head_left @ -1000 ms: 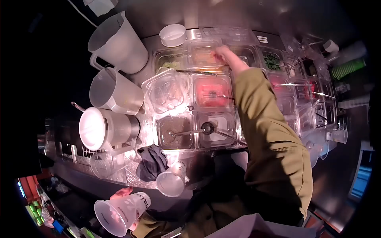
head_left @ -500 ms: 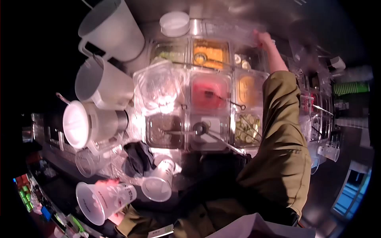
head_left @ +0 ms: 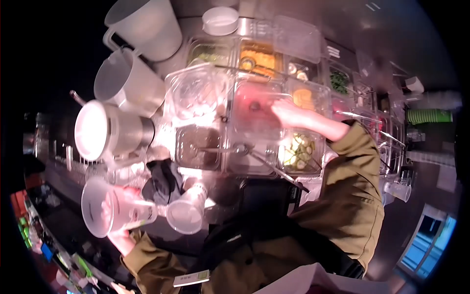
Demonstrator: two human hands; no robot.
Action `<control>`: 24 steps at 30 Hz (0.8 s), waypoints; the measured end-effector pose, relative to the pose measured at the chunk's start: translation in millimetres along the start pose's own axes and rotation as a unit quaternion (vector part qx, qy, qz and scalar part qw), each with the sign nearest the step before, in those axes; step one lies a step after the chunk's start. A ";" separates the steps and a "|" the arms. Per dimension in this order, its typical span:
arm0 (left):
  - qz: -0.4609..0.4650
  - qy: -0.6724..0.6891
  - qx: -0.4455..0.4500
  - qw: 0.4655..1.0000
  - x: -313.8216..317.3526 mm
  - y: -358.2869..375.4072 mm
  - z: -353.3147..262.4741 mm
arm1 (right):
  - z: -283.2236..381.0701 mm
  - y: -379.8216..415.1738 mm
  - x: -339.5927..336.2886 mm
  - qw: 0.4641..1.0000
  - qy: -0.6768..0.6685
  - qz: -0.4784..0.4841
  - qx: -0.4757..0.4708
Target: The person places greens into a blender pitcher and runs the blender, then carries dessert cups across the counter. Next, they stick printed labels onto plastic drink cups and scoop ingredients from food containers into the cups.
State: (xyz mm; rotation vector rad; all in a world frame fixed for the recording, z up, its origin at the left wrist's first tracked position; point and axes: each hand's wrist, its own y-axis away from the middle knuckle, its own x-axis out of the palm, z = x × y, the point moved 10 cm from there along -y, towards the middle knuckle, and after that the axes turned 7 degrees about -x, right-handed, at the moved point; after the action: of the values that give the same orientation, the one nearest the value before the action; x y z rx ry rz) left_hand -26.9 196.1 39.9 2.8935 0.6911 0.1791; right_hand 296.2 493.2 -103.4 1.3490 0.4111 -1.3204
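My left hand (head_left: 121,237) is wrapped round a clear printed plastic cup (head_left: 98,208), tilted with its mouth to the left. Beside it lies a second clear cup (head_left: 185,215). My right hand (head_left: 288,115) is over the right side of the red-filled container (head_left: 252,100) in the middle; motion blur hides its fingers and whatever they touch. Around that container are tubs of orange cubes (head_left: 259,60), orange-yellow food (head_left: 303,98), sliced green pieces (head_left: 298,149) and dark contents (head_left: 196,147). A clear lid (head_left: 298,36) lies at the back.
Large pitchers (head_left: 144,29) and a lidded white-topped vessel (head_left: 91,130) stand at the left. Dark cloth (head_left: 164,181) lies near the cups. Long utensil handles cross the tubs. More tubs, one with leafy greens (head_left: 339,81), and stacked green cups (head_left: 430,115) are at the right.
My right hand has come from the clear lid at the back to the red-filled container. My left hand still holds the cup, now higher in view. The leafy greens now show.
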 end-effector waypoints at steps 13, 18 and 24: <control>-0.016 0.010 -0.028 0.999 -11.6 7.4 -6.5 | -299.9 9.1 -122.6 0.904 0.137 -0.275 0.299; -0.022 0.017 -0.023 0.999 -12.6 13.0 -8.7 | -58.5 -76.9 -155.3 0.917 0.000 -0.399 -0.010; -0.044 0.020 -0.005 0.999 -24.3 37.2 -17.2 | 2.2 -211.6 -102.7 0.956 -0.088 -0.275 0.059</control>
State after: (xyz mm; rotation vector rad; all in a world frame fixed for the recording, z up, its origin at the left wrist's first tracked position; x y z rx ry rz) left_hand -34.8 154.5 61.7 2.8494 0.8207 0.2281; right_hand 85.9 598.1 -112.6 1.2431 0.6203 -1.9361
